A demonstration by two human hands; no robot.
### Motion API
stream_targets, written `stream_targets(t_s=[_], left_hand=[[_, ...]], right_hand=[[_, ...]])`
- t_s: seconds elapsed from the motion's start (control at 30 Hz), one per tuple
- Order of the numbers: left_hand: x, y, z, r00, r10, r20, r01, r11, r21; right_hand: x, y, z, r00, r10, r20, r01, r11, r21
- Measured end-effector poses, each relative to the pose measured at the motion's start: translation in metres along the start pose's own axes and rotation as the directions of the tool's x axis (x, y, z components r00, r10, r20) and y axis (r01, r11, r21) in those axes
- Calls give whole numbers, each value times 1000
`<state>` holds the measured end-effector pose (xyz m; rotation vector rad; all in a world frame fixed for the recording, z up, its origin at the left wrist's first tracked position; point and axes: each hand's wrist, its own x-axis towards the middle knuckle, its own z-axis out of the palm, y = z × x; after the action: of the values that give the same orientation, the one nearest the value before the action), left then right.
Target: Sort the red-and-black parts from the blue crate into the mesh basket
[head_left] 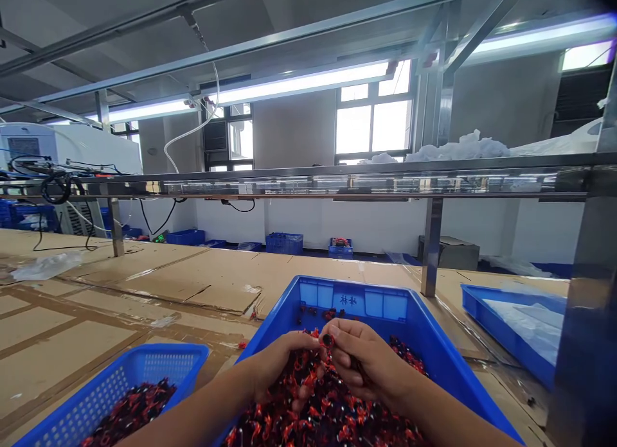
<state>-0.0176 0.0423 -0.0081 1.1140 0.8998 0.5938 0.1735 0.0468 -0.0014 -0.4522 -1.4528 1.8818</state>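
As the left hand [284,367] cupped loosely into the tangled red-and-black pieces [322,415] heaped in a blue plastic crate [347,281], the right hand [371,363] pinched one small dark piece [328,340] between its fingertips, just above the heap.

Ahead of the right hand [371,363], white walls [366,225], large daylit windows [373,126], fluorescent tubes [299,84] on steel framing [434,74] overhead, blue crates [284,243] along the far floor [308,256].

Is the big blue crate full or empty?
Partly full: the crate holds a red-and-black heap at its near end; the far end is nearly bare.
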Motion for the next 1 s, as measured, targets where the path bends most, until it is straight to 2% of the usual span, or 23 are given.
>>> stream_targets(t_s=[0.13,0.23,0.37,0.57,0.7,0.77,0.83,0.9,1.0], left_hand=[[1,-1,1,998,-24,-54,26,999,23],[2,-2,1,996,-51,-71,54,998,38],[5,-4,-3,997,-60,-54,62,998,31],[5,-3,-2,996,-57,-62,60,997,52],[2,-1,1,1000,-7,-24,8,997,72],[1,0,2,998,67,-3,-66,995,74],[0,-1,3,993,119,19,-120,990,73],[0,-1,3,990,134,38,-136,988,71],[0,-2,2,989,140,49,-143,987,67]], right_hand=[[-5,-5,7,993,-8,118,3,999,35],[-9,-6,8,985,34,168,-44,997,61],[-10,-5,7,980,85,180,-100,992,74],[-6,-5,7,981,75,181,-96,989,110],[-4,-9,5,991,107,76,-123,961,248],[-3,-9,3,989,146,-22,-138,968,211],[-1,-6,0,977,144,-157,-131,987,89],[2,-1,-2,954,87,-288,-121,987,-103],[6,6,-4,941,-14,-338,-122,918,-377]])
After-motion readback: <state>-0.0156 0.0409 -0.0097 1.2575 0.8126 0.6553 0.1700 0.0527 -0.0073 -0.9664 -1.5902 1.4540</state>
